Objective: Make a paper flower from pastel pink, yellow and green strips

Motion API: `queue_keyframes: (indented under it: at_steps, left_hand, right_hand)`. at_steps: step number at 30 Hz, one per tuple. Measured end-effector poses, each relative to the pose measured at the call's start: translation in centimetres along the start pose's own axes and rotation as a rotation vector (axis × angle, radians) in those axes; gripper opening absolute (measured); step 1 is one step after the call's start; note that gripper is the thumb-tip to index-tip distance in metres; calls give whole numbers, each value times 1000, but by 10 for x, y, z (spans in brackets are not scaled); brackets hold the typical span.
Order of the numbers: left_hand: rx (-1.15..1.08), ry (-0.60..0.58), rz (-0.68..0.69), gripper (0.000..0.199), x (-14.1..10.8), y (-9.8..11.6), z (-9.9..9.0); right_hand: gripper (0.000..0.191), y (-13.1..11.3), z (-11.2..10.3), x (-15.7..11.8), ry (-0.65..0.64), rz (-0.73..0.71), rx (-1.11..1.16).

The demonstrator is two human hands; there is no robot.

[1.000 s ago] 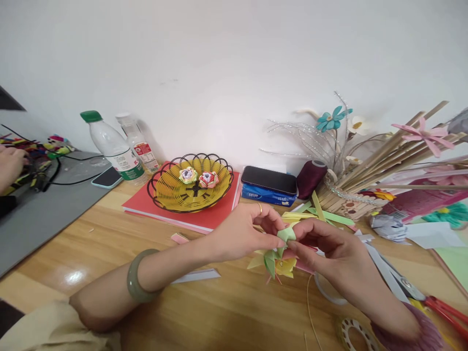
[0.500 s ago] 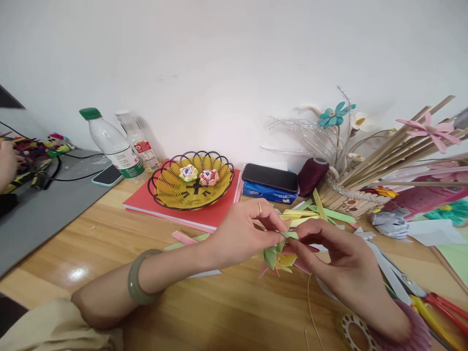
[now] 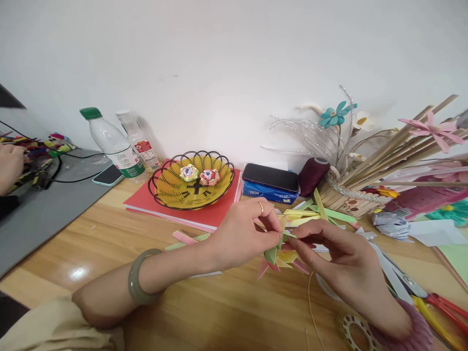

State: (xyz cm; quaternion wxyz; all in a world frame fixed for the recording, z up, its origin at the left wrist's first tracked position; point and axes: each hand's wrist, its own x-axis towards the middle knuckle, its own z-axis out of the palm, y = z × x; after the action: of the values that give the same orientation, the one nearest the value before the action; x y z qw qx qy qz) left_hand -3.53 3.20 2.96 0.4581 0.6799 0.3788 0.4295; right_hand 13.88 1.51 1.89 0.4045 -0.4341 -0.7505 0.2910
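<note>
Between my two hands, above the wooden table, is a folded paper flower (image 3: 271,256) with green, yellow and pink pointed pieces. My left hand (image 3: 243,234), with a ring on one finger, pinches its upper left side. On the other side, the thumb and index finger of my right hand (image 3: 340,258) are closed on a pale green tip of the same flower. My fingers hide part of its top. A thin cord (image 3: 310,307) hangs or lies just below the right hand.
Behind my hands are a yellow woven basket (image 3: 171,192) with two paper flowers, a phone on a blue tissue pack (image 3: 268,191), and paper strips (image 3: 296,213). Scissors (image 3: 413,282) and a tape roll (image 3: 356,329) lie right. Bottles (image 3: 126,156) stand left; another person's hand (image 3: 10,165) is far left.
Both hands stay in nearly the same place. The pale green tip between the fingers has turned flatter, and the paper flower has tilted slightly.
</note>
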Motion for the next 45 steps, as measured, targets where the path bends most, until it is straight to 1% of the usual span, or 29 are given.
queue_keyframes:
  at_steps: [5, 8, 10, 12, 14, 16, 17, 20, 22, 24, 26, 27, 28, 30, 31, 32, 33, 34, 37, 39, 41, 43, 45]
  left_hand:
    - [214, 44, 314, 15, -2, -2, 0]
    - [407, 59, 490, 17, -2, -3, -1]
    - [531, 46, 579, 17, -3, -4, -2]
    - [598, 2, 622, 18, -4, -5, -1]
    - [576, -55, 591, 16, -4, -5, -1]
    - [460, -84, 463, 6, -2, -2, -2]
    - [371, -87, 364, 1, -1, -1, -3]
    - [70, -81, 35, 17, 4, 3, -7]
    - [-80, -100, -87, 20, 8, 4, -9]
    - [-168, -160, -157, 18, 11, 2, -9]
    - [-199, -182, -190, 14, 13, 0, -8]
    - [-202, -157, -188, 12, 13, -1, -8]
    - [-210, -110, -174, 11, 14, -2, -7]
    - [-241, -13, -139, 13, 14, -4, -7]
    - [-256, 25, -118, 13, 14, -5, -6]
    - [-264, 56, -91, 13, 15, -6, -6]
    - [-262, 83, -52, 13, 15, -7, -6]
    - [-256, 103, -6, 13, 15, -9, -6]
    - [-265, 106, 98, 11, 13, -13, -3]
    - [-274, 87, 118, 11, 11, -14, 0]
    - [-290, 79, 84, 10, 9, -14, 2]
    - [-331, 51, -8, 9, 7, -14, 4]
    - [-363, 7, -98, 13, 5, -15, 5]
  right_hand:
    - [3, 4, -1, 1, 16, -36, 20]
    - [5, 7, -1, 1, 32, -53, -22]
    - [6, 8, -1, 1, 52, -81, -68]
    - [6, 9, -1, 1, 55, -111, -114]
    - [6, 10, -1, 2, 58, -140, -155]
    - [5, 10, -3, 2, 68, -161, -183]
    - [5, 10, -3, 2, 74, -169, -191]
    - [7, 11, -6, 1, 91, -201, -215]
    - [10, 12, -7, 1, 96, -241, -245]
    - [15, 12, -7, 2, 68, -299, -275]
    - [18, 10, -6, 3, 51, -366, -298]
    - [18, 8, -5, 4, 71, -388, -316]
    - [18, 7, -5, 4, 122, -395, -339]
    - [15, 2, -5, 4, 267, -348, -387]
    - [12, 0, -4, 4, 313, -292, -389]
    - [9, -3, -4, 4, 323, -222, -366]
    - [4, -5, -4, 4, 294, -142, -319]
    - [4, -7, -4, 4, 235, -59, -256]
    - [19, -10, -2, 4, 48, 142, -63]
    - [24, -10, -2, 5, -10, 217, 7]
    - [26, -8, -1, 6, -17, 255, 38]
    - [25, -6, -1, 6, -8, 263, 52]
    - [24, -4, -1, 7, -7, 251, 63]
